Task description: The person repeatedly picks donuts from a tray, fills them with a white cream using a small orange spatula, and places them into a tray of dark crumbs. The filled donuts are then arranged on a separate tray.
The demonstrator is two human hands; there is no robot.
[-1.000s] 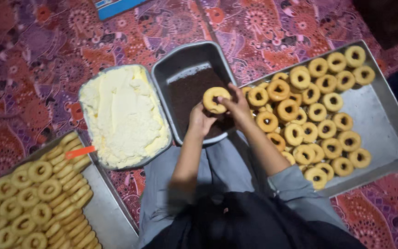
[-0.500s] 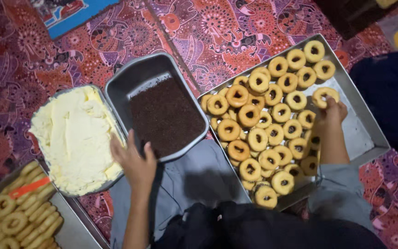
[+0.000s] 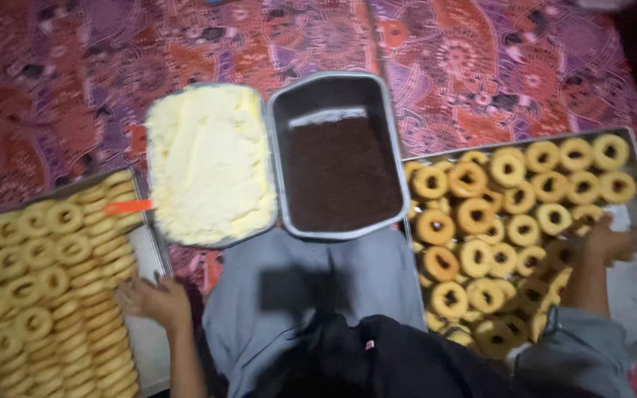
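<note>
My left hand (image 3: 152,298) reaches down-left with fingers apart, at the edge of the stacked plain dough rings (image 3: 46,280) on the left metal tray (image 3: 145,339). It holds nothing. My right hand (image 3: 610,239) is blurred and lies flat on the right metal tray (image 3: 632,295), just right of the rows of topped rings (image 3: 481,214), with nothing seen in it. Between the trays, ahead of my knees, stand a pan of pale yellow cream (image 3: 208,162) and a metal pan of dark brown sprinkles (image 3: 340,173).
An orange-handled tool (image 3: 127,207) lies between the cream pan and the left tray. My grey-trousered lap (image 3: 311,287) fills the near middle. Everything rests on a red and purple patterned cloth (image 3: 481,66).
My left hand has dropped from beside the cream pan to the left tray of plain rings. My right hand has slid a little down the right tray. The view has shifted left.
</note>
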